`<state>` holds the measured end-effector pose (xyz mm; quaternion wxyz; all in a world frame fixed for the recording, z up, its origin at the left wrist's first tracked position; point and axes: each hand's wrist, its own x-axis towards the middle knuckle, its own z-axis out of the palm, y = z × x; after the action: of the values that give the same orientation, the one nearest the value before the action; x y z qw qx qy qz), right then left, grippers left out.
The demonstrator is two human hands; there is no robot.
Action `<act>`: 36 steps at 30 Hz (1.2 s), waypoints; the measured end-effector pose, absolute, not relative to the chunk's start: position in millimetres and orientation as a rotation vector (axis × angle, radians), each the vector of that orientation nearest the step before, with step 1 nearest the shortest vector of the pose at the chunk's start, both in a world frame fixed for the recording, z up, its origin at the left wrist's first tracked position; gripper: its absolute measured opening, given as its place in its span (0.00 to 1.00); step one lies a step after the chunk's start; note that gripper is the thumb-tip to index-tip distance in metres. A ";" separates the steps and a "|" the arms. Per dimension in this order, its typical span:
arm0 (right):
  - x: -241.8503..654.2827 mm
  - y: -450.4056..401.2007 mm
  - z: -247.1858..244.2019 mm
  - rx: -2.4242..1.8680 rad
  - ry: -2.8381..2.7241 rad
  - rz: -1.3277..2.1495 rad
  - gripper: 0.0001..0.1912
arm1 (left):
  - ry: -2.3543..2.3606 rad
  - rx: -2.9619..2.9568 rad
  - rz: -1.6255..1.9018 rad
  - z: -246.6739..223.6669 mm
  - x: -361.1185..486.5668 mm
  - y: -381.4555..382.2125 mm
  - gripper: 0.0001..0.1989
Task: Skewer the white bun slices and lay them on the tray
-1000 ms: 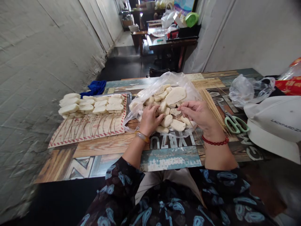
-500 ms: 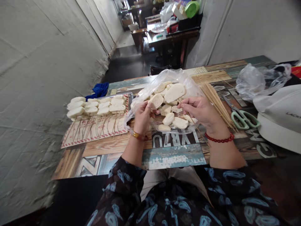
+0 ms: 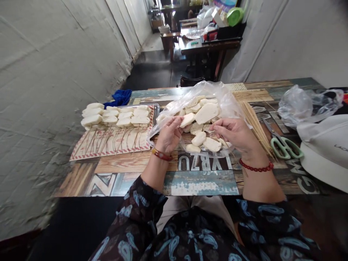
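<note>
My left hand (image 3: pixel 170 135) pinches an oval, pale bread-like slice (image 3: pixel 187 119) between thumb and fingers. In my right hand (image 3: pixel 231 132) is a thin bamboo skewer (image 3: pixel 225 143), gripped near its upper end, its lower end slanting toward me. A larger oval slice (image 3: pixel 207 113) sits just above the right fingertips and appears to be on the skewer's tip, though the fingers hide the join. Both hands are over an opened clear plastic bag (image 3: pixel 227 96) holding several loose slices (image 3: pixel 199 139).
On the left, a tray (image 3: pixel 157 110) bears rows of skewered slices (image 3: pixel 110 117) over red-and-white printed paper (image 3: pixel 108 154). A blue cloth (image 3: pixel 121 97) lies behind it. At right are loose skewers (image 3: pixel 255 125), green-handled scissors (image 3: pixel 285 148), a plastic bag (image 3: pixel 296 105) and a white cap (image 3: pixel 326 148).
The slice in my left hand has tilted and come nearer the larger slice. My right hand, with skewer and larger slice, has lowered slightly. The whole view has shifted a little.
</note>
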<state>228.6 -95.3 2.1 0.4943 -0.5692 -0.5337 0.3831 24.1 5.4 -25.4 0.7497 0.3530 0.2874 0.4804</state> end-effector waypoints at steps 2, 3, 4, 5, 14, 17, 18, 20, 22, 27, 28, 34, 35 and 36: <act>227.4 -97.1 4.3 -1.412 -1.306 0.932 0.12 | 0.625 0.767 1.058 -26.6 23.4 5.8 0.12; 226.8 -98.2 5.8 -1.426 -1.308 0.933 0.11 | 0.619 0.761 1.055 -26.9 23.1 6.0 0.16; 226.3 -99.3 7.4 -1.435 -1.309 0.932 0.11 | 0.612 0.752 1.050 -26.9 22.7 6.2 0.20; 225.7 -100.4 8.9 -1.439 -1.313 0.933 0.11 | 0.604 0.740 1.046 -26.8 22.3 6.3 0.21; 212.4 -101.9 10.9 -1.426 -1.469 1.078 0.12 | 0.501 0.660 1.000 -19.2 17.2 5.1 0.15; 211.9 -100.9 7.6 -1.418 -1.484 1.115 0.12 | 0.494 0.620 1.000 -16.2 17.6 4.2 0.13; 213.3 -101.0 6.1 -1.421 -1.492 1.125 0.12 | 0.498 0.609 1.003 -15.6 17.9 4.0 0.13; 216.9 -101.9 2.1 -1.427 -1.511 1.149 0.11 | 0.509 0.591 1.009 -15.0 18.7 3.6 0.11; 219.5 -103.5 -2.4 -1.434 -1.510 1.176 0.11 | 0.524 0.580 1.011 -14.9 19.3 3.1 0.09; 217.0 -107.4 -7.9 -1.444 -1.494 1.254 0.13 | 0.579 0.596 1.004 -16.7 21.2 2.7 0.07; 216.1 -107.6 -7.7 -1.441 -1.494 1.264 0.13 | 0.592 0.599 1.003 -17.4 21.6 2.9 0.07; 214.7 -108.2 -5.4 -1.431 -1.484 1.254 0.12 | 0.623 0.614 1.014 -20.0 22.7 3.9 0.07; 214.8 -108.3 -5.4 -1.425 -1.495 1.250 0.12 | 0.616 0.623 1.013 -20.0 22.7 3.6 0.07; 214.8 -108.4 -5.4 -1.422 -1.503 1.248 0.12 | 0.611 0.629 1.011 -19.7 22.7 3.1 0.08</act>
<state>214.8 -108.4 -5.4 0.3547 -0.5503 -0.5815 0.4830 22.7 3.1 -19.7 0.7845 0.2915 0.2832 0.4684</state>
